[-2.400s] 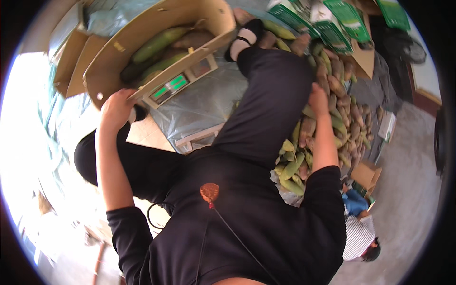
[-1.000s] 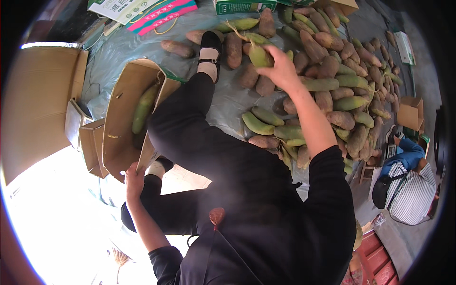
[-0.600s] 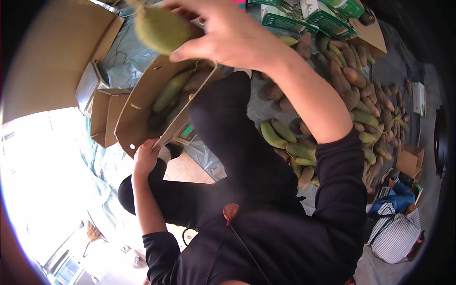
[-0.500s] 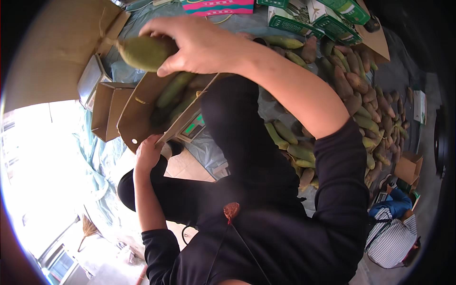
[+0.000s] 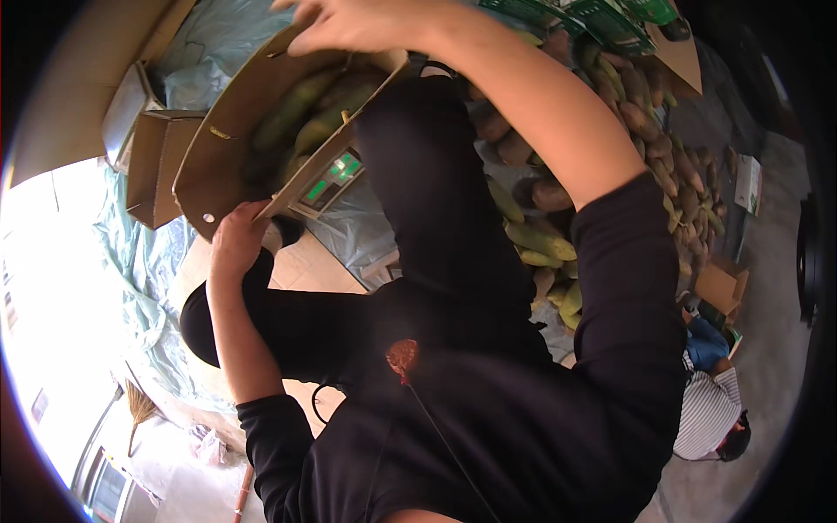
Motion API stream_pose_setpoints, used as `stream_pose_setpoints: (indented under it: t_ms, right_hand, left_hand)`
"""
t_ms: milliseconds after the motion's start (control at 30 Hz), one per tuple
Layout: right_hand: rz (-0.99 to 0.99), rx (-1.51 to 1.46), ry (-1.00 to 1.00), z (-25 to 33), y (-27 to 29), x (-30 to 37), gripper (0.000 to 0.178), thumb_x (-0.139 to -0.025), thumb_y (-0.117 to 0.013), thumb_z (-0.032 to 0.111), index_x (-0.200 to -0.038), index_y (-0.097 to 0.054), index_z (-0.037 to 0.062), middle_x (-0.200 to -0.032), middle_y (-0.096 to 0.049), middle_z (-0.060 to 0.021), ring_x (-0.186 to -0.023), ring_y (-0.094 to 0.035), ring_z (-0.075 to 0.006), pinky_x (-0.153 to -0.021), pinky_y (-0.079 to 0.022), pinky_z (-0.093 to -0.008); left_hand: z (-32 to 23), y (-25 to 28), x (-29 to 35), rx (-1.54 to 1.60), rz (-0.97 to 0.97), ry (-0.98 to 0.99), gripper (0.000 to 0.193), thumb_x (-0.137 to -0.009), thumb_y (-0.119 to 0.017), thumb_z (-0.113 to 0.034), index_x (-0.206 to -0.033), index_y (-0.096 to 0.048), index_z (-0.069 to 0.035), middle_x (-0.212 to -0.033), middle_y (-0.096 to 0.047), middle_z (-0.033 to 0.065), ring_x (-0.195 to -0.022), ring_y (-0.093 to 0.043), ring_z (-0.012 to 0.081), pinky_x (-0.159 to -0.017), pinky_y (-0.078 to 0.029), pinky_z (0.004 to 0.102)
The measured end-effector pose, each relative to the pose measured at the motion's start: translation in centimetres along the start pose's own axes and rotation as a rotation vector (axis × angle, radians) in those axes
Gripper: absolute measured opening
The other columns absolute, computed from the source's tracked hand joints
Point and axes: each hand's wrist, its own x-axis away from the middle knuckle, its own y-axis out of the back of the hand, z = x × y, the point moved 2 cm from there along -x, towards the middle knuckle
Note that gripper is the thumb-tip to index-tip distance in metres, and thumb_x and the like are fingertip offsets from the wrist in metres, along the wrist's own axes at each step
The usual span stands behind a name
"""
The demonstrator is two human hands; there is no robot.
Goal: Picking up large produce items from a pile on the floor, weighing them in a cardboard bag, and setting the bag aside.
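Note:
My left hand [image 5: 237,244] grips the near corner of an open cardboard box [image 5: 199,166], its fingers curled over the edge. Inside the box lie several long green radishes [image 5: 301,109], partly in shadow. Past the box's far rim, at the top of the view, is my right hand [image 5: 349,24]. Its fingers are apart and show no radish between them; some fingertips are cut off by the upper edge. Below the box's near side shows a scale [image 5: 327,181] with lit green displays.
A heap of green and brownish radishes [image 5: 649,122] spreads at the right. Green printed boxes [image 5: 610,26] stand at the far right. A small open carton [image 5: 161,161] is left of the box. At the lower right is a person in a striped top [image 5: 708,414]. A broom [image 5: 138,408] stands lower left.
The radish that was in my right hand is no longer in it. That hand has moved up over the far rim, and my left hand still grips the box. The whole view has shifted.

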Motion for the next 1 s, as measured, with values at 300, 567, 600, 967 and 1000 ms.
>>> stream_pose_setpoints:
  t_ms: [300, 567, 600, 967, 1000]
  right_hand:
    - [-0.099, 0.272, -0.662, -13.6, 3.5, 29.1, 0.029, -0.073, -0.066, 0.018, -0.096, -0.054, 0.0053, -0.091, -0.062, -0.0162, -0.09, -0.058, -0.037, -0.076, -0.047, -0.0435]
    - [0.375, 0.454, -1.322, -16.4, -5.5, 52.8, 0.077, -0.061, -0.078, 0.035, -0.129, -0.046, 0.0175, -0.133, -0.045, -0.011, -0.123, -0.042, -0.0332, -0.098, -0.041, -0.0484]
    - [0.445, 0.42, -1.367, -15.7, -5.9, 53.4, 0.08, -0.06, -0.079, 0.035, -0.13, -0.044, 0.0188, -0.134, -0.044, -0.0097, -0.124, -0.042, -0.0325, -0.098, -0.04, -0.0501]
    - [0.72, 0.65, -1.492, -11.1, -7.4, 51.4, 0.074, -0.066, -0.078, 0.033, -0.129, -0.041, 0.0205, -0.132, -0.043, -0.0039, -0.127, -0.038, -0.0267, -0.096, -0.042, -0.0517]
    - [0.73, 0.643, -1.49, -11.1, -7.1, 51.2, 0.074, -0.065, -0.078, 0.033, -0.129, -0.042, 0.02, -0.133, -0.043, -0.0036, -0.127, -0.038, -0.027, -0.096, -0.041, -0.052]
  left_hand:
    - [-0.5, 0.2, -0.1, 0.014, 0.004, 0.018, 0.032, -0.079, -0.064, -0.011, -0.11, -0.065, -0.006, -0.105, -0.063, 0.0157, -0.098, -0.06, 0.0344, -0.084, -0.047, 0.0398]
    - [-0.5, 0.2, -0.5, 0.069, -0.016, 0.002, 0.037, -0.074, -0.068, -0.013, -0.111, -0.065, -0.008, -0.102, -0.063, 0.0148, -0.097, -0.06, 0.0334, -0.084, -0.047, 0.0399]
    - [-0.7, 0.4, -0.2, 0.072, -0.017, 0.016, 0.038, -0.074, -0.068, -0.014, -0.112, -0.065, -0.008, -0.103, -0.063, 0.0145, -0.097, -0.06, 0.0333, -0.085, -0.047, 0.0397]
    - [-1.0, 1.5, 1.0, 0.004, -0.043, 0.027, 0.036, -0.079, -0.063, -0.015, -0.115, -0.063, -0.008, -0.107, -0.062, 0.0152, -0.102, -0.059, 0.0334, -0.09, -0.045, 0.0402]
    - [-0.9, 1.4, 1.1, 0.006, -0.051, 0.03, 0.036, -0.079, -0.063, -0.015, -0.115, -0.063, -0.008, -0.107, -0.062, 0.0152, -0.102, -0.059, 0.0334, -0.09, -0.045, 0.0402]
